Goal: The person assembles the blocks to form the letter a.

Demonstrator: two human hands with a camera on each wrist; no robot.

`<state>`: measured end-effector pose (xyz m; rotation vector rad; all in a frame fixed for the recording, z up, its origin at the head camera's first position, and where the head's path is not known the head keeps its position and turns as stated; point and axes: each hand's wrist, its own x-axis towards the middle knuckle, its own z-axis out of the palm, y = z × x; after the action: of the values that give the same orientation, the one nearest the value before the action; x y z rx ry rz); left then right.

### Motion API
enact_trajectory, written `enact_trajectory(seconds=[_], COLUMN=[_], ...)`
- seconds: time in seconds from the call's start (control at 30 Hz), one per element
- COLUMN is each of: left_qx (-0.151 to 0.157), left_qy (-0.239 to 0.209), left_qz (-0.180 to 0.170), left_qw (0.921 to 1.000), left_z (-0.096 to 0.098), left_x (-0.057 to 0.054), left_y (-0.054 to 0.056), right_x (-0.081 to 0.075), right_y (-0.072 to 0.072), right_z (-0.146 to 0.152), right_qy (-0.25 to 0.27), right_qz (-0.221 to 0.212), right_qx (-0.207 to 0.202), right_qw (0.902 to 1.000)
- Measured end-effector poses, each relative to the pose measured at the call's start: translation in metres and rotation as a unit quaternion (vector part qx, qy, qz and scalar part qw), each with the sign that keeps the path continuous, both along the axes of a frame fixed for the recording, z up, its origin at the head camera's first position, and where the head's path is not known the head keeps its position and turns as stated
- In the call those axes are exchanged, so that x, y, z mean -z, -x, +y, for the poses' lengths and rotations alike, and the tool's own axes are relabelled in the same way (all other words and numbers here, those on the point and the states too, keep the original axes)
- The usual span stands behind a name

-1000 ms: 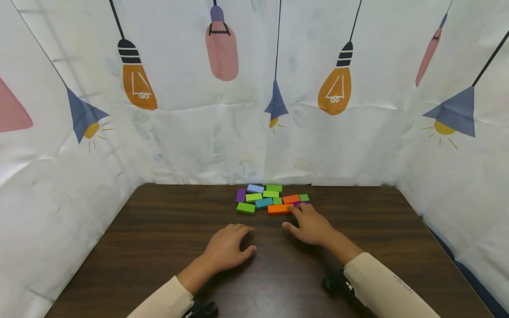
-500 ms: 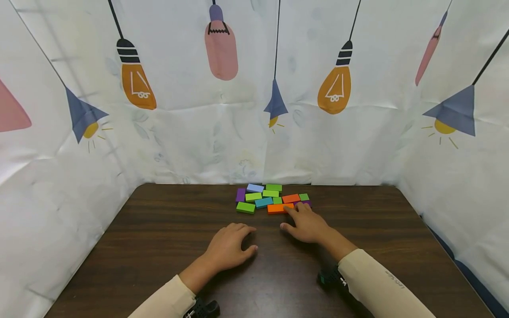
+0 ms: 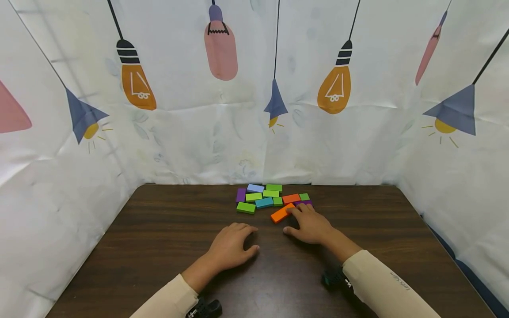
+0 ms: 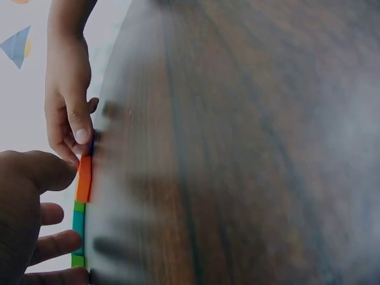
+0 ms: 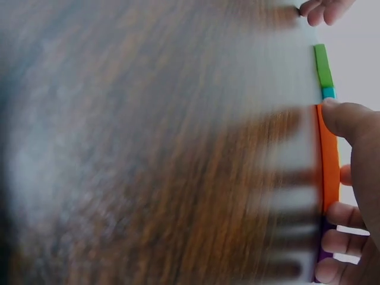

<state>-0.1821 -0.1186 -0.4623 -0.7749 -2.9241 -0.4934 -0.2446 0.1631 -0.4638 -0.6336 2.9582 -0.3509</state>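
An orange block point(image 3: 281, 213) lies slanted on the table in front of a group of coloured blocks. The right hand point(image 3: 312, 226) touches its right end with a fingertip, while the thumb appears apart from it in the head view. A purple block point(image 3: 304, 203) sits partly hidden behind the right fingers. The left hand point(image 3: 230, 247) hovers over or rests on the table nearer the person, fingers relaxed and holding nothing. Left wrist view: the orange block point(image 4: 84, 179) shows beyond the left thumb. Right wrist view: the orange block point(image 5: 328, 163) stretches beside the right thumb and fingers.
Near the table's point(image 3: 171, 247) far edge lie a bright green block point(image 3: 246, 208), a teal block point(image 3: 264, 203), a red-orange block point(image 3: 291, 199), a light blue block point(image 3: 255, 188) and several others. A white cloth point(image 3: 222, 145) printed with lamps hangs behind and along both sides.
The orange block has turned: its left end has swung toward the person, away from the teal and small green blocks. The right hand has shifted slightly; the left has barely moved.
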Motion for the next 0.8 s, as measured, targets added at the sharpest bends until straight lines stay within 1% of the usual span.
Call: enact_trajectory(seconds=[0.27,0.57,0.8], left_qx=[0.02,0.046,0.056], left_qy=[0.006,0.004,-0.004], left_qz=[0.0,-0.013,-0.003], left_qw=[0.9998,0.9989,0.9984], left_z=[0.007,0.015,0.019], left_x=[0.001,0.001,0.004], left_y=[0.003,0.005,0.009], right_x=[-0.001,0.002,0.002], right_y=[-0.001,-0.002,-0.003], right_z=[0.002,0.003,0.004], right_qy=[-0.001,-0.004,0.003], right_qz=[0.005,0.008,0.022], right_qx=[-0.003,0.0,-0.002], right_qw=[1.0,1.0,0.9997])
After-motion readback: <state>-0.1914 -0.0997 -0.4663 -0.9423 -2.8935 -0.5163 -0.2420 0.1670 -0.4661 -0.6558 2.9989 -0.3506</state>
